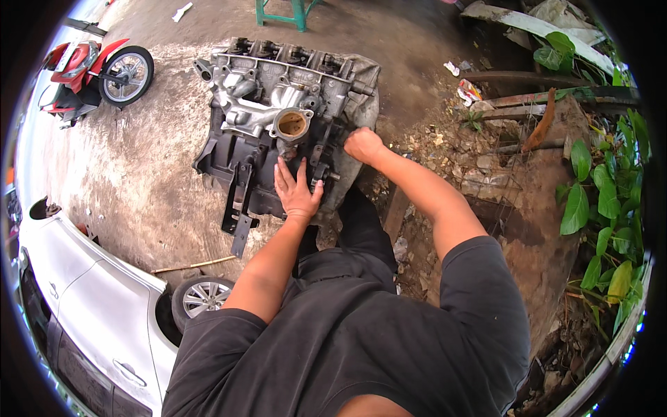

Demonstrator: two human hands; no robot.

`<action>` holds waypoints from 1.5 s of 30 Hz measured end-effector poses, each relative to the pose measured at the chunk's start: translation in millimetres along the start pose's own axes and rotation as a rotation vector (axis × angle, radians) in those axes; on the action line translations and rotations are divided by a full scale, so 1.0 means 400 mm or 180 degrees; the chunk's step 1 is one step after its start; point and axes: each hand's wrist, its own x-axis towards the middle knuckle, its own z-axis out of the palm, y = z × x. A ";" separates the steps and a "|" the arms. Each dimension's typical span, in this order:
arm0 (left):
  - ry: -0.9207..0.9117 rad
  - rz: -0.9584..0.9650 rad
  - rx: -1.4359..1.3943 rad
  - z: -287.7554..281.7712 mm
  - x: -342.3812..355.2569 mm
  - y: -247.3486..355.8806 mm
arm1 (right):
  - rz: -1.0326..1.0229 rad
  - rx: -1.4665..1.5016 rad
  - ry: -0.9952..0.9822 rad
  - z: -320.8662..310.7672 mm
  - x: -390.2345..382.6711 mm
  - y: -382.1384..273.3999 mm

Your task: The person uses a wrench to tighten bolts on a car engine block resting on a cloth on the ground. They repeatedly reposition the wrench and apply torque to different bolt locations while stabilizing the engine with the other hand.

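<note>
A car engine block stands in front of me, dark below, with a silver cylinder head along its far side. Bolted to it is a cast-metal intake manifold, whose round opening looks brown inside. My left hand rests with fingers spread on the block's near side, just below that opening. At the engine's right end my right hand is closed in a fist; whatever it grips is hidden. A dark metal bracket sticks out from the block toward me.
Grey sheeting lies under the engine's right side. A silver car with a wheel stands at lower left, a red motorcycle at far left. A green stool is beyond. Rubble, planks and leafy plants fill the right.
</note>
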 end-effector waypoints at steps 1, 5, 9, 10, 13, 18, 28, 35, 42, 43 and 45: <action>-0.0006 0.0013 0.0019 0.000 -0.002 0.000 | -0.0007 -0.0028 -0.0042 0.004 0.000 0.002; 0.0002 0.0034 0.0092 0.001 0.000 -0.001 | -0.0143 -0.0146 -0.0071 0.013 0.003 0.011; -0.0010 0.0039 0.0102 -0.001 0.002 0.000 | -0.0197 -0.0122 -0.0077 0.014 0.005 0.026; 0.0005 0.0056 0.0104 -0.001 0.004 0.002 | -0.0204 -0.0104 -0.0066 0.014 0.006 0.031; -0.0005 0.0056 0.0130 -0.003 -0.001 0.001 | -0.0277 -0.0011 -0.0009 0.017 0.007 0.048; 0.0110 0.0110 0.0161 0.004 0.000 -0.002 | -0.0344 0.0146 -0.0127 0.020 0.016 0.079; 0.0058 0.0039 0.0093 -0.005 0.003 0.001 | -0.0218 -0.0691 -0.0247 -0.019 0.018 0.028; 0.0108 0.0083 0.0037 -0.007 -0.001 0.000 | -0.0472 -0.0247 0.0240 0.032 0.016 0.055; 0.0048 0.0056 0.0099 -0.002 0.001 0.002 | -0.0726 -0.0078 0.0377 0.069 0.025 0.083; 0.0047 0.0053 0.0095 -0.002 0.001 0.002 | -0.0725 -0.0043 0.0324 0.070 0.027 0.088; 0.0065 0.0050 0.0105 -0.002 0.001 0.001 | -0.0751 0.0059 0.0229 0.070 0.031 0.099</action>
